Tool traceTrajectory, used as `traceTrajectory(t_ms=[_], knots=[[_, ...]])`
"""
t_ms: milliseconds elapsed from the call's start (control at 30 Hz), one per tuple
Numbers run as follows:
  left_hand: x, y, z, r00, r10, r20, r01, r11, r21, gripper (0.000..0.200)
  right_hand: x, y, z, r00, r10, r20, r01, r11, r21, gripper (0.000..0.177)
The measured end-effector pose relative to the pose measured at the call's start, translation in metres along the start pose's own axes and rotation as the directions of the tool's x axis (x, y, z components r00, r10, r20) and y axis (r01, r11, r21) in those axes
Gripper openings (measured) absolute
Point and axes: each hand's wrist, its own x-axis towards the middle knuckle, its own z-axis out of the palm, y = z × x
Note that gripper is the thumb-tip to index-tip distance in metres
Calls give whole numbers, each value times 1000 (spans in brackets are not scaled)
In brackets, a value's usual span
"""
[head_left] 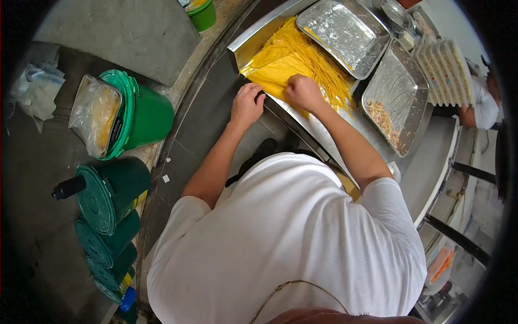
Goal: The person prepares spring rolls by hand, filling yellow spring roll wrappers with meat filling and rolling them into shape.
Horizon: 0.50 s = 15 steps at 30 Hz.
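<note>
Well, right hand [304, 93] curled fist-like on yellow sheet [276, 70], left hand [247, 103] half-curled at its near-left edge, both grips unclear; yellow strands [319, 66] right.

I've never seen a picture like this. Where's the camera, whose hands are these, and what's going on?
There's no robot here, just a person working bare-handed. This single picture comes from a camera worn on their head, looking down past their white shirt.

On the metal counter lie a yellow sheet and a heap of thin yellow strips. Beside the strips are two metal trays; the one farther right holds some shredded food.

The left hand is at the counter's near edge, by a small dark thing I can't identify. The right hand is curled against the yellow material; whether it grips anything is hidden.
</note>
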Motion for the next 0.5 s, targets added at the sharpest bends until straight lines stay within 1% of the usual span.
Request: traceTrajectory(t_ms=[33,67,133,167,200,233,267,333,367,400,433,467,500], knots=[[2,-1,0,1000,-6,10,6,1000,-4,32,-1,3,-4,998,36,-47,-32,996,84,20],[5,-1,2,1000,-5,8,5,1000,-3,32,-2,6,-7,998,34,-48,-30,996,84,20],[18,2,7,998,-27,-49,29,999,39,37,-5,6,-25,992,129,-6,-124,963,239,19],[26,6,12,999,-19,-50,21,999,37,37,-5,11,-27,991,131,-14,-124,964,237,19],[37,14,16,989,-125,-77,118,988,-99,40,-5,17,-28,993,120,-5,-115,960,254,20],[48,19,19,969,-232,-90,206,950,-237,43,-4,23,-29,994,108,2,-105,957,271,21],[59,22,20,970,-225,-90,198,950,-240,43,-4,30,-30,994,111,-5,-106,958,268,21],[85,18,33,988,-128,-83,89,924,-371,42,-4,38,-38,975,153,160,-202,912,357,27],[97,11,34,1000,-24,-15,19,962,-272,36,-6,41,-43,976,158,151,-202,914,353,27],[107,10,35,1000,-15,-15,10,961,-277,36,-10,40,-50,976,185,119,-215,911,352,31],[116,11,37,992,116,-42,-123,965,-232,33,-11,38,-57,974,211,86,-227,908,352,35],[123,12,40,967,247,-63,-255,950,-183,31,-8,36,-63,974,215,75,-228,909,350,35],[129,20,40,964,257,-62,-264,946,-186,31,-6,33,-66,983,138,-122,-82,920,384,39]])
